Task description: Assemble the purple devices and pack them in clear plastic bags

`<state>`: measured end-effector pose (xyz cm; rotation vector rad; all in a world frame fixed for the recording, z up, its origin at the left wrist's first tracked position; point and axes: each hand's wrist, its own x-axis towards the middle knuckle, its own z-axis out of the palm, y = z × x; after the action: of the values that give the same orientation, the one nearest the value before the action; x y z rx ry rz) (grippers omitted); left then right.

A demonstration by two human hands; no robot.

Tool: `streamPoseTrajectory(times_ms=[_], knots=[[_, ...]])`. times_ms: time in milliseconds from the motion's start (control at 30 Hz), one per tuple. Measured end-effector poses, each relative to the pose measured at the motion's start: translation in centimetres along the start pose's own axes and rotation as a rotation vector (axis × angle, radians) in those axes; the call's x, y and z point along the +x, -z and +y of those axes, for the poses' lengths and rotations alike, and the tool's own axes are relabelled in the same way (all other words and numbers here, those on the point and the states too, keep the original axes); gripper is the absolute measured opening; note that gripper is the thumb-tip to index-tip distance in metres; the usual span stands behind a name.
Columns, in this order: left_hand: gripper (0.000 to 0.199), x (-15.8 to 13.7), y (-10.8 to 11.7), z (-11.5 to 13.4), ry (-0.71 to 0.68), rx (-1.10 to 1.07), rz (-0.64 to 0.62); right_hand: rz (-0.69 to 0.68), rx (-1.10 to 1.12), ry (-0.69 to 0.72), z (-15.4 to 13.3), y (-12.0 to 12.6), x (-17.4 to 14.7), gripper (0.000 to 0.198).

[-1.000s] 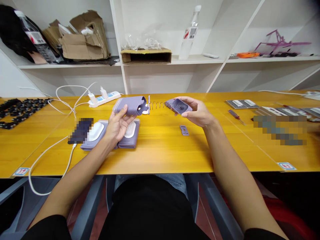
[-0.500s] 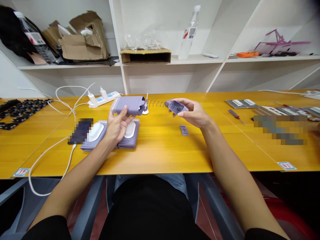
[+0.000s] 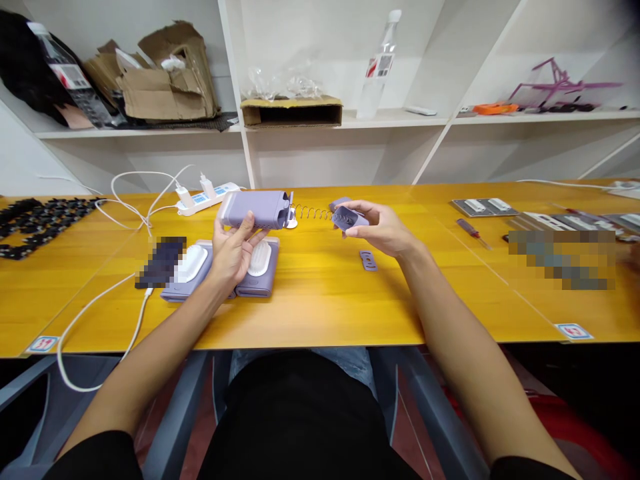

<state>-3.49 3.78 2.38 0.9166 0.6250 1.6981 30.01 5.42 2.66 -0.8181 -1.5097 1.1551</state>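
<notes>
White shelving (image 3: 310, 157) stands behind a yellow-brown bench (image 3: 325, 313). Left to right:

Purple units with white pads, one (image 3: 173, 293) beside the other (image 3: 254, 287), lie on the bench around and below the left forearm. Left hand (image 3: 236, 250): gripping a purple housing (image 3: 253, 208), thumb on its near side, raised above the bench. Housing's long axis roughly level, open end to the right, with a thin upright piece at the mouth.

Coil spring (image 3: 314, 213): stretches level between the hands, its axis nearly in line with the housing's. Left end at the mouth; right end runs to the cup, exact seating not clear. Right hand is nearer the spring.

Right hand (image 3: 383, 230): fingers closed around a purple cup (image 3: 351, 219), hollow towards the camera. Slotted plate (image 3: 369, 261) lies loose on the bench below that hand.

Against one second ago: right hand and cup are further left, housing slightly left too; its mouth now shows less. Visible spring span is shorter. Slotted plate unmoved.
</notes>
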Motion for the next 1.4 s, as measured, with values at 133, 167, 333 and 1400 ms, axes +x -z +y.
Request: streamPoseTrajectory(times_ms=[133,167,333,1400], knots=[[0.083,-0.06,-0.01,-0.06,-0.025,0.002,0.006,0.008,-0.004,-0.002,0.02,-0.18,-0.03,0.057],[0.084,-0.08,-0.02,-0.06,-0.031,0.004,0.008,0.012,-0.003,-0.002,0.05,-0.21,-0.02,0.056],[0.086,-0.22,-0.07,0.03,-0.051,0.009,0.011,0.037,0.000,0.011,0.35,-0.26,0.16,0.054],[0.088,-0.51,-0.48,0.22,-0.099,0.052,0.056,0.026,-0.057,0.005,-0.18,-0.32,-0.14,0.058]])
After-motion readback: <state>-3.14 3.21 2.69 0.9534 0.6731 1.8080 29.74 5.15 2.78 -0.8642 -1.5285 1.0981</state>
